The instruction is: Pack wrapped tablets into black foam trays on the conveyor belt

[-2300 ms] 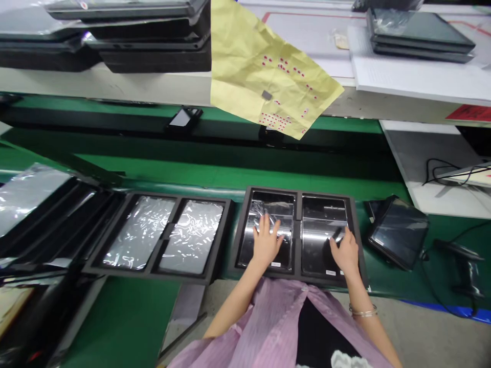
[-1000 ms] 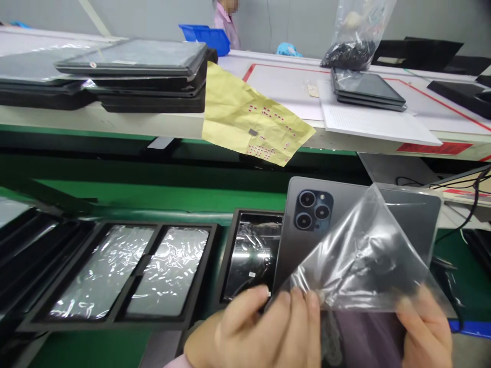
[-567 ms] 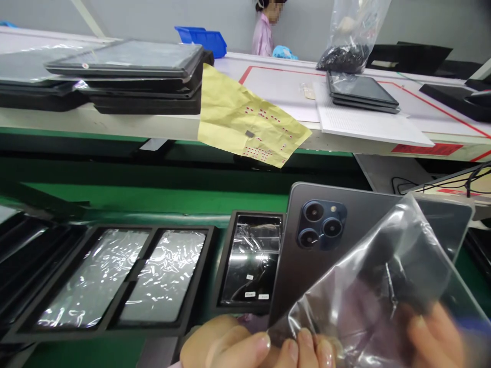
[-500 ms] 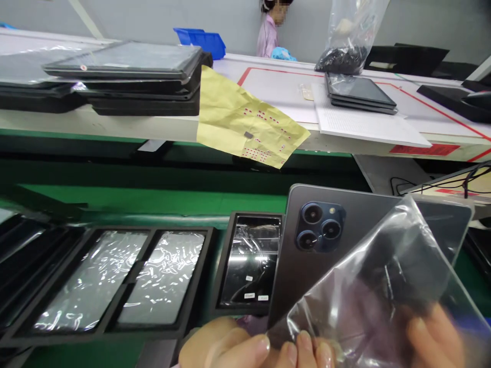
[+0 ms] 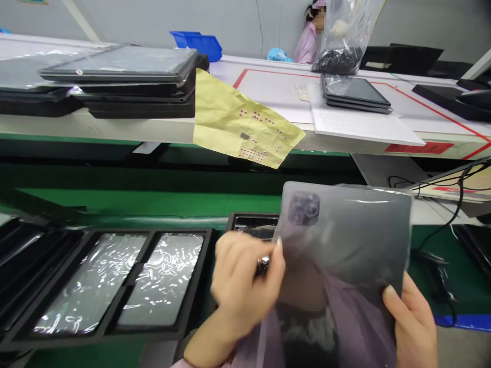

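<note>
A dark grey tablet is held up with its back toward me, its camera block at the upper left looking hazy. Clear plastic film lies over that back, and the pink sleeve reflects in its lower part. My right hand grips the tablet's lower right edge, thumb on the near face and fingers behind. At the left edge, my left hand is closed, thumb and forefinger pinched on what looks like the film's edge. Behind this hand, a black tray with a film-wrapped device is mostly hidden.
To the left, a black two-compartment tray holds two film-wrapped items. Stacked tablets, a yellow sheet over the edge, papers with tablets and a clear bag occupy the upper shelf. Cables hang at right. Another person stands far behind.
The film, peeled up diagonally half a second ago, now lies across the tablet's back and camera. My left hand has risen to the left edge; my right hand now grips the right edge.
</note>
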Motion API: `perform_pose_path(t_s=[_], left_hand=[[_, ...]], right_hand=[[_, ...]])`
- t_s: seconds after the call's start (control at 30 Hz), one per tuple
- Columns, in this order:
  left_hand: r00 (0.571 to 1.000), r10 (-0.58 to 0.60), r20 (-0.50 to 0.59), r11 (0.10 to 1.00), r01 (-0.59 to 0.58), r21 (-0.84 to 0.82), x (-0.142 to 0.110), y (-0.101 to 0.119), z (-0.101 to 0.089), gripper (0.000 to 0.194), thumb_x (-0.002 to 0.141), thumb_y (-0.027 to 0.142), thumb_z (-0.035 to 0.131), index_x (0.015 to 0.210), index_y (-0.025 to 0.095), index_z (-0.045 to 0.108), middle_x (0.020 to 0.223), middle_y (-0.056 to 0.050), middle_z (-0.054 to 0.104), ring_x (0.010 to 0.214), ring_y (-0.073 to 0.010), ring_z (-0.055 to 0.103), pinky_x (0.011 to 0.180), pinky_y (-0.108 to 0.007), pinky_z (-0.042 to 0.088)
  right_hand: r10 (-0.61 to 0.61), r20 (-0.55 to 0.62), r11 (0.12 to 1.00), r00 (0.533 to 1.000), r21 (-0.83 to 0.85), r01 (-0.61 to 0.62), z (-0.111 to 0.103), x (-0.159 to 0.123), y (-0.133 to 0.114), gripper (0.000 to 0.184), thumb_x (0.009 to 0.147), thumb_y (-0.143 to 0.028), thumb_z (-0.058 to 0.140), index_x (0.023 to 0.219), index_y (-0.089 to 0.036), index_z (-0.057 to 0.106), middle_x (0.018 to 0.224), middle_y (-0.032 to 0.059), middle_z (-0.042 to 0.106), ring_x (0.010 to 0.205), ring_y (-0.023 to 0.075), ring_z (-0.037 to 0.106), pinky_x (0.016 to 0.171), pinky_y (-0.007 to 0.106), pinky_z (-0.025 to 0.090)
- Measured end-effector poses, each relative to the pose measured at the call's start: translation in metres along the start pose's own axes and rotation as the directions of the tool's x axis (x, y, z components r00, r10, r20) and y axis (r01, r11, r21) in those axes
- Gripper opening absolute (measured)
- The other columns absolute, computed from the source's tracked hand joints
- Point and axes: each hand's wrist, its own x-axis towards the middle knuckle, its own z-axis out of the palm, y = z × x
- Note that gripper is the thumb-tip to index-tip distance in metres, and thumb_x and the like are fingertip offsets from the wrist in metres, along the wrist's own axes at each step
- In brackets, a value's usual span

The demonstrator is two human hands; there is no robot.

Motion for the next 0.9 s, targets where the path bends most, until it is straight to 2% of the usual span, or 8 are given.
perform_pose_path(t_s=[0.1, 0.13, 0.23, 0.37, 0.5, 0.67, 0.77, 0.9], left_hand=[[0.974, -0.192, 0.123, 0.948, 0.152, 0.281, -0.024, -0.050, 0.050, 0.024, 0.088, 0.020, 0.057, 0.064, 0.018, 0.052, 0.061, -0.002, 0.057, 0.064, -0.0170, 0.052, 0.066, -0.033, 0.043], [0.921, -0.272, 0.277, 0.918, 0.162, 0.363, -0.043, -0.065, 0.064, 0.024, 0.090, 0.023, 0.052, 0.067, 0.017, 0.056, 0.066, -0.005, 0.060, 0.067, -0.0193, 0.053, 0.067, -0.035, 0.044], [0.659, -0.306, 0.687, 0.940, 0.093, 0.329, -0.112, -0.096, 0.086, 0.020, 0.090, 0.016, 0.048, 0.090, 0.013, 0.068, 0.095, -0.013, 0.063, 0.091, -0.0246, 0.056, 0.081, -0.038, 0.049], [0.493, -0.081, 0.866, 0.990, -0.062, 0.128, -0.176, -0.110, 0.080, 0.019, 0.089, 0.024, 0.053, 0.100, 0.021, 0.069, 0.136, -0.018, 0.044, 0.127, -0.0341, 0.040, 0.103, -0.059, 0.036], [0.381, 0.090, 0.920, 0.982, -0.188, -0.018, -0.179, -0.120, 0.081, 0.023, 0.090, 0.038, 0.054, 0.101, 0.023, 0.068, 0.130, -0.015, 0.049, 0.128, -0.0334, 0.040, 0.106, -0.065, 0.030], [0.205, 0.322, 0.924, 0.906, -0.351, -0.238, -0.138, -0.118, 0.099, 0.022, 0.084, 0.038, 0.062, 0.091, 0.019, 0.071, 0.111, -0.014, 0.058, 0.112, -0.0298, 0.052, 0.106, -0.066, 0.030], [0.214, 0.319, 0.923, 0.891, -0.399, -0.215, -0.108, -0.104, 0.086, 0.032, 0.081, 0.044, 0.063, 0.087, 0.014, 0.070, 0.106, -0.016, 0.059, 0.107, -0.0311, 0.054, 0.108, -0.063, 0.030], [0.422, -0.066, 0.904, 0.960, -0.219, 0.172, -0.079, -0.092, 0.033, 0.018, 0.079, 0.018, 0.056, 0.093, 0.012, 0.065, 0.118, -0.020, 0.055, 0.118, -0.0369, 0.051, 0.102, -0.059, 0.039]], right_hand=[[0.135, 0.133, 0.990, 0.982, -0.047, -0.130, 0.006, 0.014, 0.008, 0.062, 0.077, -0.042, 0.072, 0.133, -0.024, 0.054, 0.125, 0.0085, 0.064, 0.108, 0.0256, 0.063, 0.082, 0.031, 0.056], [0.173, 0.180, 0.984, 0.968, -0.083, -0.160, 0.005, 0.021, 0.013, 0.063, 0.078, -0.044, 0.071, 0.135, -0.024, 0.052, 0.126, 0.0088, 0.063, 0.110, 0.0258, 0.061, 0.085, 0.033, 0.055], [0.201, 0.227, 0.955, 0.953, -0.263, -0.139, -0.003, 0.045, 0.043, 0.064, 0.080, -0.051, 0.066, 0.134, -0.020, 0.051, 0.125, 0.0111, 0.062, 0.111, 0.0266, 0.060, 0.095, 0.038, 0.049], [0.117, 0.231, 0.873, 0.966, -0.487, 0.010, -0.015, 0.069, 0.089, 0.057, 0.082, -0.055, 0.059, 0.121, -0.014, 0.057, 0.119, 0.0141, 0.065, 0.111, 0.0283, 0.059, 0.101, 0.043, 0.042], [0.104, 0.201, 0.796, 0.974, -0.604, 0.040, -0.013, 0.077, 0.109, 0.056, 0.084, -0.055, 0.051, 0.122, -0.014, 0.055, 0.118, 0.0155, 0.065, 0.109, 0.0295, 0.060, 0.099, 0.045, 0.042], [0.133, 0.212, 0.756, 0.968, -0.653, 0.039, -0.011, 0.081, 0.109, 0.060, 0.084, -0.055, 0.048, 0.128, -0.014, 0.052, 0.115, 0.0151, 0.066, 0.102, 0.0288, 0.063, 0.095, 0.045, 0.043], [0.127, 0.202, 0.799, 0.971, -0.600, 0.020, -0.017, 0.081, 0.113, 0.061, 0.083, -0.057, 0.050, 0.126, -0.013, 0.053, 0.118, 0.0157, 0.065, 0.108, 0.0291, 0.060, 0.098, 0.044, 0.041], [0.130, 0.128, 0.871, 0.983, -0.488, -0.052, -0.024, 0.073, 0.114, 0.061, 0.080, -0.061, 0.056, 0.117, -0.013, 0.058, 0.116, 0.0146, 0.065, 0.108, 0.0295, 0.059, 0.097, 0.042, 0.043]])
